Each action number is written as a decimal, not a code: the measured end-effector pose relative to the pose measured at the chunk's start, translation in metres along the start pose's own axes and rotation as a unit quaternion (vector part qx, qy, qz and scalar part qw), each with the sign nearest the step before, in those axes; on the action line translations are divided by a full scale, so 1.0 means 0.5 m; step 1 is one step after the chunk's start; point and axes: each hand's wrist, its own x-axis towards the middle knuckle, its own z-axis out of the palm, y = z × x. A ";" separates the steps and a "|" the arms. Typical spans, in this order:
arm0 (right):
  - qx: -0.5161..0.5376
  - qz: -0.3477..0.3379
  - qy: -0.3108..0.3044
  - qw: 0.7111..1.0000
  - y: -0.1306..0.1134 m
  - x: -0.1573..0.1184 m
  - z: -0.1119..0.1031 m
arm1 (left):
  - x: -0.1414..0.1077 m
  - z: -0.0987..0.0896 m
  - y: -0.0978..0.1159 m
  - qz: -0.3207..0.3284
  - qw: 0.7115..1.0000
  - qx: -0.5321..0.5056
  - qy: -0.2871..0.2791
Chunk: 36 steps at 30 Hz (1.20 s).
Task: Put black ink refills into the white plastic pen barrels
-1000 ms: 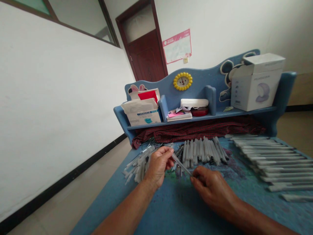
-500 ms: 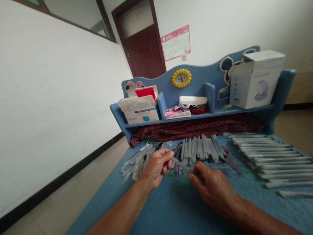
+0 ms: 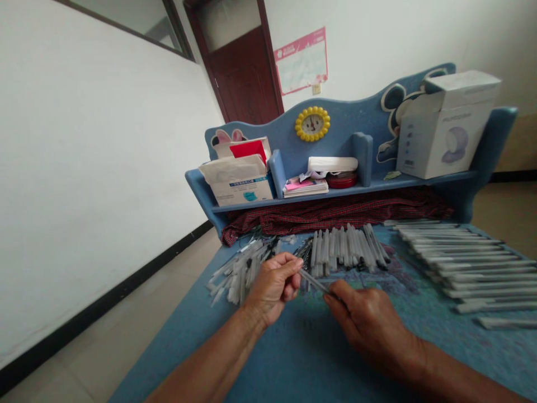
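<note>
Between my two hands is a slim translucent pen [image 3: 314, 281], slanting down to the right above the table. My left hand [image 3: 274, 282] pinches its upper left end with thumb and fingertips. The lower right end sits in the closed fingers of my right hand [image 3: 369, 319], which cover that tip. Behind my left hand spreads a loose heap of pale pen parts [image 3: 239, 274]. Thin dark pieces, possibly refills [image 3: 305, 250], lie just beyond the fingers. A row of translucent tubes with some black ends [image 3: 346, 247] is past the held pen.
Long pens lie in a stacked row [image 3: 470, 260] on the right of the blue table [image 3: 293, 358]. A blue shelf [image 3: 377, 187] at the back holds a mask box [image 3: 243, 193], papers [image 3: 306, 189] and a white carton [image 3: 444, 131]. Checkered cloth [image 3: 327, 215] lies beneath it.
Both hands keep their grip on the pen, with hardly any movement. The view has tilted slightly down, so the shelf and table things sit a little higher.
</note>
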 end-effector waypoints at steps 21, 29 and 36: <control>-0.151 -0.014 -0.034 0.988 0.011 0.029 -0.033 | 0.008 0.021 -0.011 0.056 0.991 0.116 0.025; -0.140 -0.051 -0.060 0.987 0.022 0.031 -0.052 | -0.003 0.028 -0.012 0.069 0.983 0.171 -0.005; -0.197 -0.044 -0.081 0.976 0.068 0.015 -0.143 | -0.010 0.027 -0.009 0.091 0.975 0.202 -0.031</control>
